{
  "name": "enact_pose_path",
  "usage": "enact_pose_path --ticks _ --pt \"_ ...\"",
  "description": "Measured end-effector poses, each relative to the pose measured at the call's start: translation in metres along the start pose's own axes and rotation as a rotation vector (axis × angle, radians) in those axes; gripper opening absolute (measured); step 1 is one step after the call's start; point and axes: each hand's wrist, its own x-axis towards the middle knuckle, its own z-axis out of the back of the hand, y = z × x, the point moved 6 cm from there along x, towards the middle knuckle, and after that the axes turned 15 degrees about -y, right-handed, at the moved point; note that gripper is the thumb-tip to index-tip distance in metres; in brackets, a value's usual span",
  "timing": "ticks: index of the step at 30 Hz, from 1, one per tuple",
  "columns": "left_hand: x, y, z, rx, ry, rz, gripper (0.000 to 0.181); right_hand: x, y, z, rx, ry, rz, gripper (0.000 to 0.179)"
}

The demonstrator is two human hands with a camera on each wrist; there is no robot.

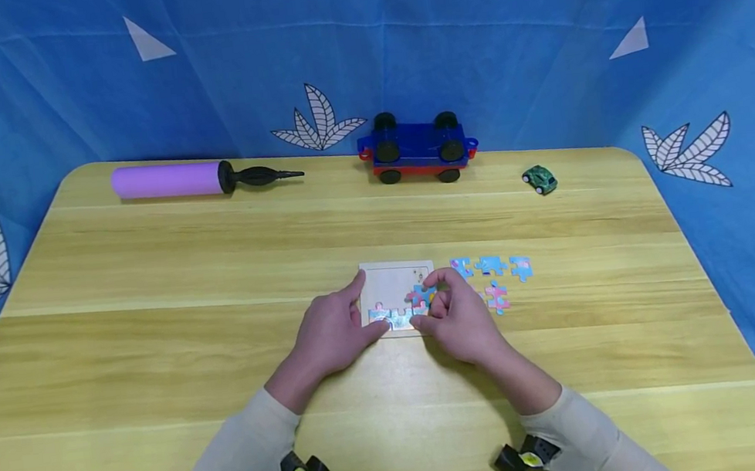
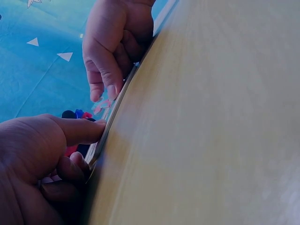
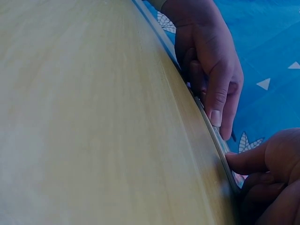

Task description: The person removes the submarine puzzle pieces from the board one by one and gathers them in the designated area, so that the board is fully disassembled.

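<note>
A pale puzzle board [image 1: 389, 277] lies on the table, its lower row filled with joined blue pieces [image 1: 401, 320]. My left hand [image 1: 332, 330] grips the board's left side, thumb on the bottom row and fingers along the edge. On the right side, my right hand [image 1: 460, 319] holds a colourful puzzle piece [image 1: 419, 295] just above the bottom row, its index finger at the piece's upper right and the thumb lower down. The piece's right part is hidden by the fingers. Both wrist views see the board nearly edge-on, with the left thumb [image 2: 89, 130] and right thumb [image 3: 246, 160] touching it.
Several loose puzzle pieces [image 1: 490, 265] lie right of the board, one partly behind the right hand. Along the back stand a purple hand pump [image 1: 168, 181], an upturned blue and red toy wagon [image 1: 418, 145] and a small green toy car [image 1: 540, 180]. Blue cloth [image 1: 465, 23] hangs behind.
</note>
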Motion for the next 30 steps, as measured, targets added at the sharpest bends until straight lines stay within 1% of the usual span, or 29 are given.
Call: enact_pose_path --ticks 11,14,18,23,27,30 --pt "0.0005 -0.0004 -0.0002 0.003 0.001 0.002 0.089 0.0000 -0.0004 0.0012 0.000 -0.007 0.009 0.048" --pt "-0.0002 0.0000 -0.0002 0.002 -0.001 0.000 0.089 -0.0011 -0.0008 0.0021 -0.022 -0.012 0.022 0.051" --pt "-0.0006 0.0010 -0.0008 -0.003 -0.002 -0.002 0.088 -0.0030 -0.0008 0.0047 -0.090 -0.034 0.039 0.056" --pt "-0.0007 0.0017 -0.0018 -0.005 -0.001 -0.004 0.088 -0.0052 -0.0023 0.0065 -0.136 -0.070 0.026 0.061" --pt "-0.0011 0.0007 -0.0009 -0.004 -0.002 -0.011 0.088 -0.0073 -0.0034 0.0074 -0.161 -0.109 0.030 0.061" --pt "-0.0013 0.0001 0.0002 -0.007 -0.004 -0.009 0.089 -0.0084 -0.0024 0.0079 -0.172 -0.124 0.039 0.058"
